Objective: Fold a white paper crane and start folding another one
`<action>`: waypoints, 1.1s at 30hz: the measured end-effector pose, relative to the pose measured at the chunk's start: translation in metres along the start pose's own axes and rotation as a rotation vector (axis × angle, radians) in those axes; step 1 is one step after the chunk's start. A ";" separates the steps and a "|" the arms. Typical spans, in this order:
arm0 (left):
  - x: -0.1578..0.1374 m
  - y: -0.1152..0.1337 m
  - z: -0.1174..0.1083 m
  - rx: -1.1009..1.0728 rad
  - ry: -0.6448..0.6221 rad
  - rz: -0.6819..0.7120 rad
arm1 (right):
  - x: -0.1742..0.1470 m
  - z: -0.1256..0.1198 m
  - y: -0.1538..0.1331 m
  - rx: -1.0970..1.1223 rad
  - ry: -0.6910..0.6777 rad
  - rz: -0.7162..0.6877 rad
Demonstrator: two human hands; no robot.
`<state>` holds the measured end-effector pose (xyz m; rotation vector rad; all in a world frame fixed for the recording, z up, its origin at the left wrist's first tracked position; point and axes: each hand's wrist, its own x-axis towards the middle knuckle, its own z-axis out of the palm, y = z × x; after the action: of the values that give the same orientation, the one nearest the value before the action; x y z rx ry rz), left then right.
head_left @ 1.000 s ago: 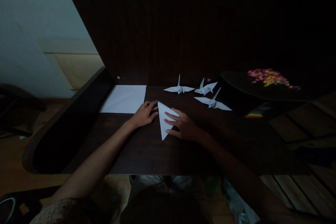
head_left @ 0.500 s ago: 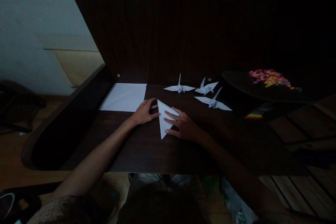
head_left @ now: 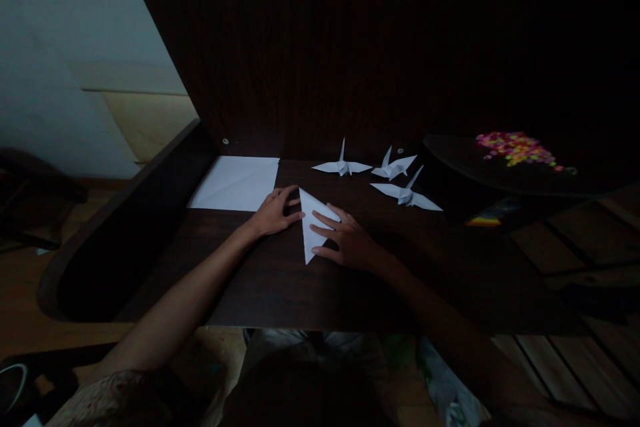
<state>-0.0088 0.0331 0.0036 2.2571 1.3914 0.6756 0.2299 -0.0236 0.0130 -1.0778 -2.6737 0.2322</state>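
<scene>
A white sheet of paper folded into a triangle lies on the dark wooden table. My right hand rests on its right side, fingers spread over the paper. At the triangle's left edge is my left hand, with thumb and fingers apart and their tips touching or close to the paper. Beyond my left hand lies a flat stack of white paper. Three folded paper cranes stand behind the triangle: one crane at the back, another crane to its right, and a nearer crane.
A raised dark shelf at the right carries a heap of small colourful pieces. Under it sits an object with a rainbow-coloured edge. The table has a raised side panel at the left and a tall dark back panel.
Both hands keep nearly the same place on the folded paper. The view has shifted very slightly; nothing else has visibly moved.
</scene>
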 end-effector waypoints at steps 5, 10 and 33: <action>0.001 -0.005 0.003 -0.003 0.039 0.016 | 0.000 0.001 0.001 0.005 0.002 0.008; 0.004 -0.005 0.007 0.010 0.089 0.013 | 0.000 0.002 0.002 0.000 0.010 -0.005; 0.007 -0.009 0.003 -0.193 0.024 -0.018 | 0.001 0.001 0.000 0.048 0.056 -0.040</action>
<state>-0.0104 0.0429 -0.0029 2.0909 1.2962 0.7978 0.2290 -0.0224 0.0122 -1.0001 -2.6238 0.2540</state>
